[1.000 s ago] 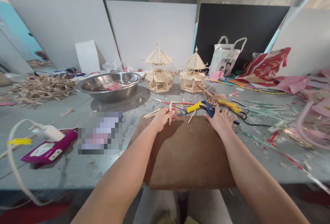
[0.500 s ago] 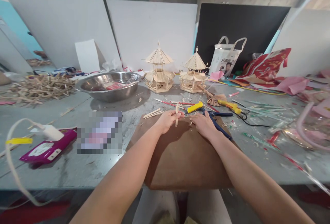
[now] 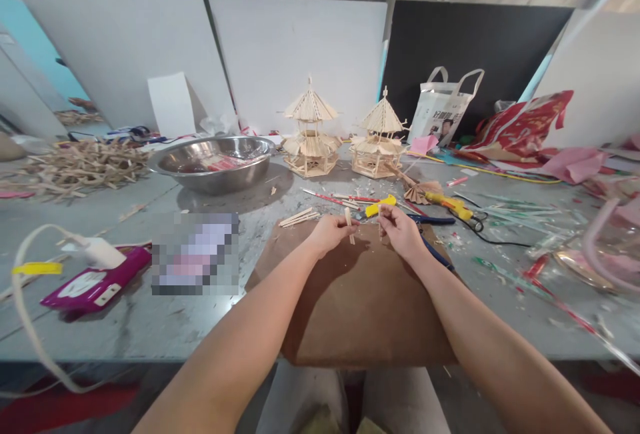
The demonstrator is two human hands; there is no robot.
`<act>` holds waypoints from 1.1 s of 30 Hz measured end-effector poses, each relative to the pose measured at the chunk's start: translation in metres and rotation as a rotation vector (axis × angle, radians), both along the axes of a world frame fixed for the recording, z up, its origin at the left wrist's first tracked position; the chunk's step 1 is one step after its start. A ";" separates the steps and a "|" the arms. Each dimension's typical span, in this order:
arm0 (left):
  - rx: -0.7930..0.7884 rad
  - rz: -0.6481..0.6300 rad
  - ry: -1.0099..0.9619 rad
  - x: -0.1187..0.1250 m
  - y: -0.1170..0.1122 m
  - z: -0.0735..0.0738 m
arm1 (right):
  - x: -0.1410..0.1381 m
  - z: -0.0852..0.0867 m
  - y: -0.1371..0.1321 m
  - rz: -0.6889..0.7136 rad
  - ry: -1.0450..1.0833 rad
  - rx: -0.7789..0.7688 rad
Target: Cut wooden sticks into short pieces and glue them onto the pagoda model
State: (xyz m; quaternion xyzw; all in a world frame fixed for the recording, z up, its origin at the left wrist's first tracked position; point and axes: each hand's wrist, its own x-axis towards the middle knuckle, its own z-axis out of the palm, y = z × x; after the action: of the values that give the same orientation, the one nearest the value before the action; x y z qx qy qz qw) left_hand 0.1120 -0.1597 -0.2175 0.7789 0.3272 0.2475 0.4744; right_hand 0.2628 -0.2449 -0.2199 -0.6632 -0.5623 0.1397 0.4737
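Note:
My left hand (image 3: 333, 233) is closed on a thin wooden stick (image 3: 349, 218) held nearly upright over the far edge of a brown board (image 3: 360, 301). My right hand (image 3: 400, 233) is a little to its right, its fingers pinched on a shorter wooden stick (image 3: 379, 217). The two hands are close together but apart. Just beyond them lie a yellow-handled tool (image 3: 379, 206), blue-handled pliers (image 3: 430, 221) and a few loose sticks (image 3: 299, 218).
Two small stick-built pavilions (image 3: 310, 131) (image 3: 379, 137) stand at the back of the grey table (image 3: 125, 321). A steel bowl (image 3: 215, 164) and a heap of sticks (image 3: 80, 167) lie to the left. A purple packet (image 3: 95, 286), a white cable, bags and plastic scraps lie around.
My right hand left the blue-handled pliers, moved left toward my left hand and picked up a short stick. My left hand shifted slightly right with its stick.

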 end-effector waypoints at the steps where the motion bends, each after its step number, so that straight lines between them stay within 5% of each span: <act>1: 0.013 -0.009 0.014 0.001 -0.001 0.000 | 0.000 -0.001 0.000 0.026 0.080 0.011; 7: 0.158 -0.082 0.055 0.004 -0.005 0.000 | -0.006 -0.002 0.000 0.163 0.231 0.024; 15: 0.265 -0.165 0.048 0.009 -0.009 0.003 | -0.005 -0.008 0.003 0.161 0.238 0.010; 33: 0.240 -0.255 0.069 0.009 -0.009 0.004 | -0.006 -0.008 0.001 0.168 0.088 0.047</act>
State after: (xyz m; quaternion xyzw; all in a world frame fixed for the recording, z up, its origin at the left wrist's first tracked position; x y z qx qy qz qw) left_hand 0.1213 -0.1685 -0.2135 0.8732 0.2098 0.1958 0.3939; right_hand 0.2567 -0.2443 -0.2282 -0.5955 -0.5980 0.1946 0.5000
